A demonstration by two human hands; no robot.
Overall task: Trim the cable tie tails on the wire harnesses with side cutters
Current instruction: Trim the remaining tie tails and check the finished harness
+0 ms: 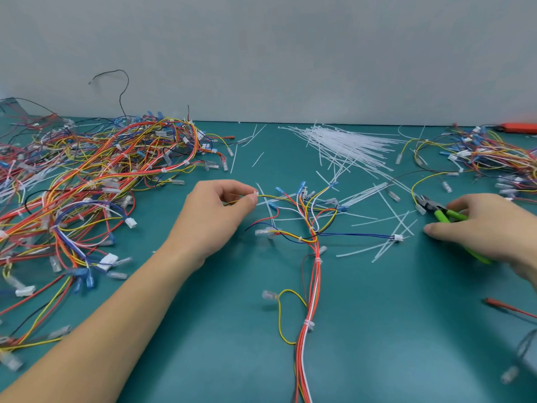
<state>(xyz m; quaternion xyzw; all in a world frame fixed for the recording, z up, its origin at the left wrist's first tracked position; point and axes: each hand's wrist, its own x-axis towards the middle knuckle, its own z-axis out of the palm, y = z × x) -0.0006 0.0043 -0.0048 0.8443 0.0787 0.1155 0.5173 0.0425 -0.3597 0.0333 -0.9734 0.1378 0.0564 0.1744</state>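
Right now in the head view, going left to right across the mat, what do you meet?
Harness pile → left hand → spread harness → loose cable ties → side cutters → right hand.

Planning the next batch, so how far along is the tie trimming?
Done: cut tails litter the mat. In hand: left hand pinches a yellow wire of the middle harness; right hand holds the side cutters. Left: the right pile, probably.

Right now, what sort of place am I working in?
Likely a wire-harness assembly bench: heaps of tied harnesses on a green mat, loose cable ties, and green-handled side cutters under the right hand.
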